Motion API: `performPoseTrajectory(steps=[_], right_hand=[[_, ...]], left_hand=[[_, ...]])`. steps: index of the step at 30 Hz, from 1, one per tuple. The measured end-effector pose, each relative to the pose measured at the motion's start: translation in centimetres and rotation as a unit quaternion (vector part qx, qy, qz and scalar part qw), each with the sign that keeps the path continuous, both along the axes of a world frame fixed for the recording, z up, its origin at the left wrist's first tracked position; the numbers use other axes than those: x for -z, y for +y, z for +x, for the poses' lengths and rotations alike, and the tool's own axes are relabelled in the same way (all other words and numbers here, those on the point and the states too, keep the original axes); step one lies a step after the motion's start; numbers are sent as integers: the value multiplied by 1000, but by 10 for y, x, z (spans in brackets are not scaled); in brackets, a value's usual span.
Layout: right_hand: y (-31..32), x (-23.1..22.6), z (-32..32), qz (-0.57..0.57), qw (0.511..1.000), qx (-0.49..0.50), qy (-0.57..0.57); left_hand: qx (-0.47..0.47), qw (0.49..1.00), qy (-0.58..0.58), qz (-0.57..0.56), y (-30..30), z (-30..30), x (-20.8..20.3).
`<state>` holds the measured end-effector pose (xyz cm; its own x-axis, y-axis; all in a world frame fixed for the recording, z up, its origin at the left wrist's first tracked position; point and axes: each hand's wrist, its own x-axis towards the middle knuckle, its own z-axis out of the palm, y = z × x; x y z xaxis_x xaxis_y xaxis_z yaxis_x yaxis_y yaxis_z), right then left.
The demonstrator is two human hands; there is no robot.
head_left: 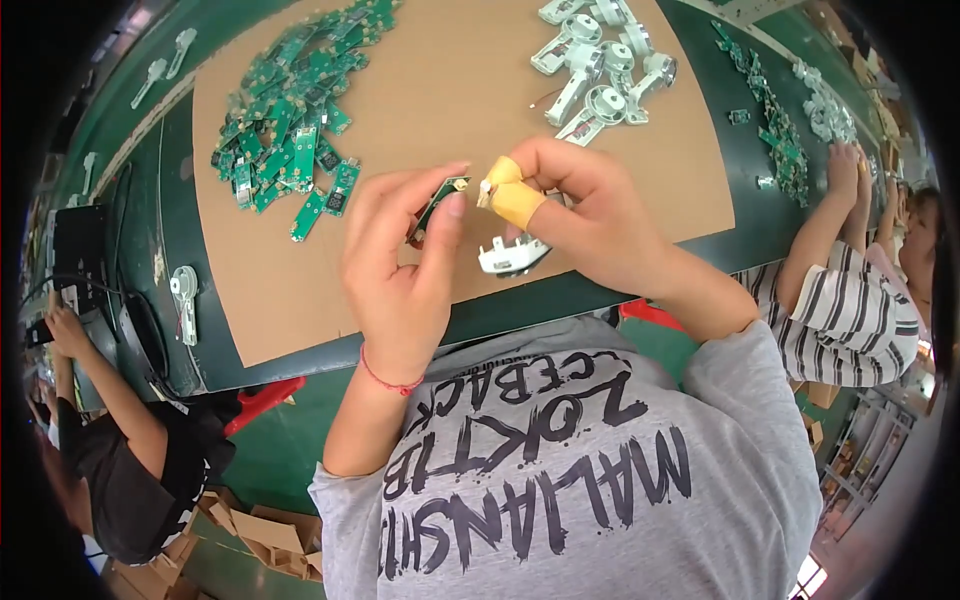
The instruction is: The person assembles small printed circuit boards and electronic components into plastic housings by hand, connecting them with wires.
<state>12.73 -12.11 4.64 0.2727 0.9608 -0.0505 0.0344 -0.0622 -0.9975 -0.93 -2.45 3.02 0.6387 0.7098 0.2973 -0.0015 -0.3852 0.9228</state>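
Note:
My left hand (392, 262) is closed, pinching a small green circuit board (433, 208) upright between thumb and fingers. A pale connector sits at the board's upper corner. Opposite it, my right hand (592, 212) is closed, with yellow finger covers (517, 203) on thumb and forefinger. Their tips grip a small whitish connector plug (485, 192), a short gap from the board. Below those fingers, a white plastic housing (512, 257) with a dark edge is tucked under the same hand; the hand hides part of it.
Brown cardboard (470, 90) covers the green table. A heap of green circuit boards (290, 110) lies at its left, several white plastic housings (600, 75) at its far right. One more white housing (184, 300) lies left of the cardboard. Co-workers sit on both sides.

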Motion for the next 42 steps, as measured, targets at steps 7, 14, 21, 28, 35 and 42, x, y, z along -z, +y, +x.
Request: performPoseTrajectory(steps=[7,14,21,28,35,42], right_hand=[[-1,-8,-1,10,994,11,-105],[-1,-9,-6,-20,976,-30,213],[0,-8,-8,-15,965,-39,259],[1,-10,1,-60,967,-70,239],[5,-2,-9,26,983,8,180],[13,10,8,154,978,7,-139]], left_hand=[[-22,990,-34,133,-2,1,-3],[-35,976,-70,205,-5,-1,-2],[-34,960,-98,261,1,-1,5],[4,943,-68,325,9,-5,8],[-45,983,-108,144,0,0,13],[-36,993,-96,55,-3,5,19]])
